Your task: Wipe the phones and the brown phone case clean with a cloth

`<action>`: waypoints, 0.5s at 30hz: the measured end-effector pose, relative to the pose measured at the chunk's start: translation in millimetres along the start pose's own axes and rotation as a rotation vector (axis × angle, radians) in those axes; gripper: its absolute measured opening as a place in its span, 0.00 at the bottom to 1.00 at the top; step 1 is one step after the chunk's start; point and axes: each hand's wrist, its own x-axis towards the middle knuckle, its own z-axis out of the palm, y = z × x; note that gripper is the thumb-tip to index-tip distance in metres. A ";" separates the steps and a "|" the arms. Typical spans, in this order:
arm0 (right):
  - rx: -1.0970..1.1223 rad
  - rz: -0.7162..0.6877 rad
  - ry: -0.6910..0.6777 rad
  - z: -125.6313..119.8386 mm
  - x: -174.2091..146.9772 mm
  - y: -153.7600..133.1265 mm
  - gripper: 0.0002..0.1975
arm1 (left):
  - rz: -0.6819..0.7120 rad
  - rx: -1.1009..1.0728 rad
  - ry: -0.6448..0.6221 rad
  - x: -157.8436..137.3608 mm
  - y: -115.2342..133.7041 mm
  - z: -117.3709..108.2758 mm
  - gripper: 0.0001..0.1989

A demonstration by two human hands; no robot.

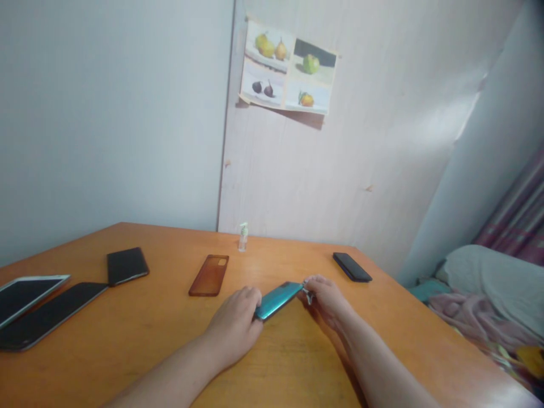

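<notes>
A shiny blue-green smartphone (279,300) is held tilted just above the wooden table, its back facing up. My left hand (238,320) is closed around its near left end. At the far right end, the fingers of my right hand (325,297) are pinched together against the phone's edge. Between and below those fingers shows a small white cloth-like piece (309,296), too blurred to name surely. To the left of the phone lies a see-through brown phone case (209,276), flat on the table.
A small clear pump bottle (243,238) stands near the back edge of the table (170,334). On the right lies a black phone-like item (352,267). Dark tablets (126,265) and a white-framed tablet (29,292) are at the left. Bedding (493,283) lies beyond the right edge.
</notes>
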 end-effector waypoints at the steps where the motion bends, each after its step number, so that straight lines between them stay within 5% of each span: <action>1: -0.018 0.003 -0.002 0.0 0.3 1.4 0.06 | -0.002 0.005 -0.007 -0.2 -0.3 0.4 0.08; 15: -0.363 -0.043 0.068 -2.4 -0.2 1.1 0.03 | 0.137 0.091 -0.038 -2.8 -3.8 -2.2 0.10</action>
